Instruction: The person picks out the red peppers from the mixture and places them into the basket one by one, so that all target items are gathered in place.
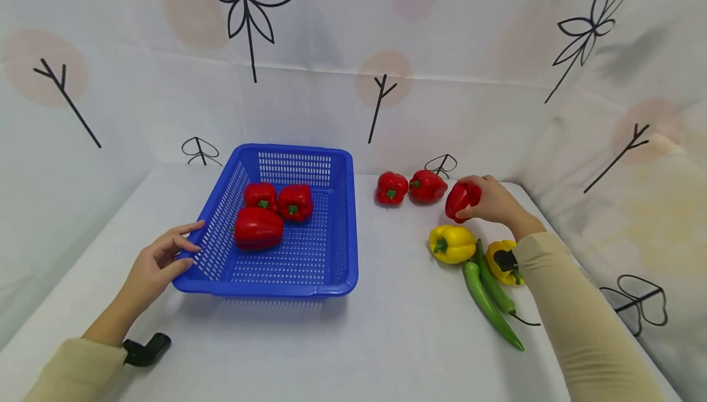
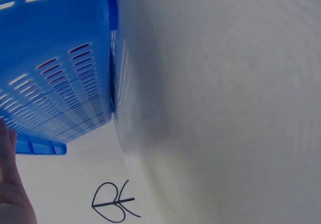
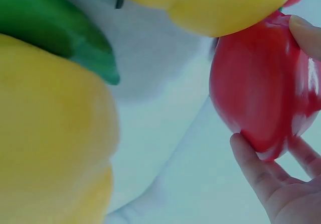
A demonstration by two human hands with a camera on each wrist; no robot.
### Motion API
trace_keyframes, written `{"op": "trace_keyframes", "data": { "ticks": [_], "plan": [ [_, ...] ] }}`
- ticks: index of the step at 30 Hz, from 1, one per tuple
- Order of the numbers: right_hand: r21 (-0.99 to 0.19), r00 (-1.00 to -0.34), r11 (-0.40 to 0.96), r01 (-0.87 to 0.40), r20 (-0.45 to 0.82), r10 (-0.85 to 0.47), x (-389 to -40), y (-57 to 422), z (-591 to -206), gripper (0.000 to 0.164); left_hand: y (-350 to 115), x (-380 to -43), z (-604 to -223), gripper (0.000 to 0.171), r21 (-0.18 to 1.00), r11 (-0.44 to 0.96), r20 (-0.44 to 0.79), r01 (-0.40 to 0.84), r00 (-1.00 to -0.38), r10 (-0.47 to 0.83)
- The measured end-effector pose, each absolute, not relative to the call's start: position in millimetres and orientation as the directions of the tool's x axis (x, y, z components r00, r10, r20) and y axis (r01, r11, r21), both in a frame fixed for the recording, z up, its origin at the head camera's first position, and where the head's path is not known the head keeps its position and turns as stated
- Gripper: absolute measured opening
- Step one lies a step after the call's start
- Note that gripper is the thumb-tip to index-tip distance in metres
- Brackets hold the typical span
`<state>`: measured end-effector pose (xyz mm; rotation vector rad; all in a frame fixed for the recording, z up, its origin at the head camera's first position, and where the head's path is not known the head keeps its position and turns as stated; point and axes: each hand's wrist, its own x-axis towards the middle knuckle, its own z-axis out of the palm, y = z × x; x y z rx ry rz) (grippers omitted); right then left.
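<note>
My right hand [image 1: 491, 202] pinches a red bell pepper [image 1: 463, 199] at the far right, thumb on one side and fingers on the other. In the right wrist view, the same bell pepper [image 3: 258, 83] sits between thumb and fingertips. My left hand [image 1: 157, 264] rests its fingertips on the left rim of a blue plastic basket [image 1: 353, 236]. Three red bell peppers [image 1: 258, 228] lie inside that basket. From the left wrist, part of my left hand [image 2: 12, 189] shows beside the slotted basket wall [image 2: 55, 43].
Two more red bell peppers, one [image 1: 391, 188] beside the other [image 1: 428, 186], lie right of the basket. Nearer are a yellow bell pepper [image 1: 453, 244], a second yellow one [image 1: 499, 258] partly behind my right wrist, and two long green peppers [image 1: 488, 304]. Patterned cloth [image 1: 331, 107] hangs behind the white table [image 1: 386, 340].
</note>
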<state>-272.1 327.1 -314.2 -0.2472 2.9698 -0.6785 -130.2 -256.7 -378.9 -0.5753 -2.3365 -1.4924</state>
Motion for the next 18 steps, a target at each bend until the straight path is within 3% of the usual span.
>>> {"op": "trace_keyframes", "data": {
  "ticks": [18],
  "plan": [
    [-0.449, -0.954, 0.848, -0.282, 0.042, -0.296, -268, 294, -294, 0.071, -256, -129, -379, 0.016, 0.794, 0.361, 0.461, 0.489, -0.872, 0.165]
  ]
}}
